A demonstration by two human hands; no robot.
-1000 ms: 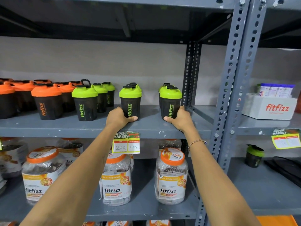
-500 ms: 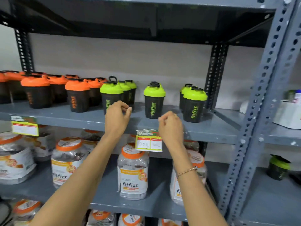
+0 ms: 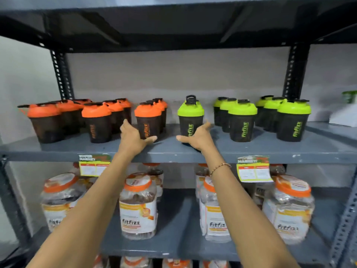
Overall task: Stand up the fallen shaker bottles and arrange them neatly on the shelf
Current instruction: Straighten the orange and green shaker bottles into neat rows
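At far left the rear orange shakers point(image 3: 63, 115) overlap and blur together. Left of centre, the left hand point(image 3: 133, 139) cups the base of an upright orange shaker point(image 3: 148, 120), thumb spread, fingers hidden behind it. At centre, the right hand point(image 3: 199, 138) wraps a green shaker point(image 3: 190, 118) likewise. More green shakers point(image 3: 242, 120) stand right. The grey shelf point(image 3: 270, 150) backs onto a pale wall; jars point(image 3: 138, 206) below are smeared.

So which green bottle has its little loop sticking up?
The lime-green-lidded black shaker bottle by the right hand, standing alone: its black carry loop stands upright, the other green lids' loops lie flat.
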